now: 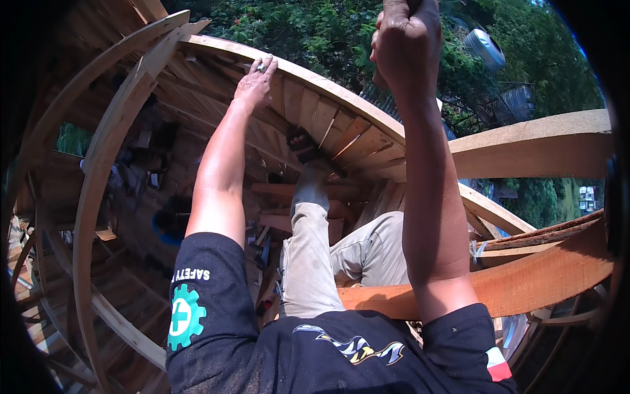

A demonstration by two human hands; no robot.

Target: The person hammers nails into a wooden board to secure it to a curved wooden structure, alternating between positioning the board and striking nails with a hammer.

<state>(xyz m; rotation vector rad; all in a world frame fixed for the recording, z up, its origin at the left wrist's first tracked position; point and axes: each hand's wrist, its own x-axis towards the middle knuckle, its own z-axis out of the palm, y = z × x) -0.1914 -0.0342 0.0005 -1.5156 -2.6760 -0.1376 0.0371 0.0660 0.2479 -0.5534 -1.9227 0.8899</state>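
My left hand (254, 85), with a ring on one finger, rests its stretched fingers on the pale top rail (315, 73) of a curved wooden hull. Raised high at the upper edge of the view is my right hand (407, 49), closed in a fist. A bit of something dark shows at the top of that fist, but the frame cuts it off, so I cannot make out what it is. Below the rail run the hull's upright planks (308, 108), with narrow gaps of light between them. My foot in a dark sandal (305, 144) stands against the planking.
Curved timber ribs (105, 151) rise on the left. A thick pale beam (531, 141) and an orange-brown curved plank (512, 285) cross on the right. Deep below lies a shadowed, cluttered hull floor (157, 177). Beyond the rail are green bushes (315, 33) and a white drum (484, 49).
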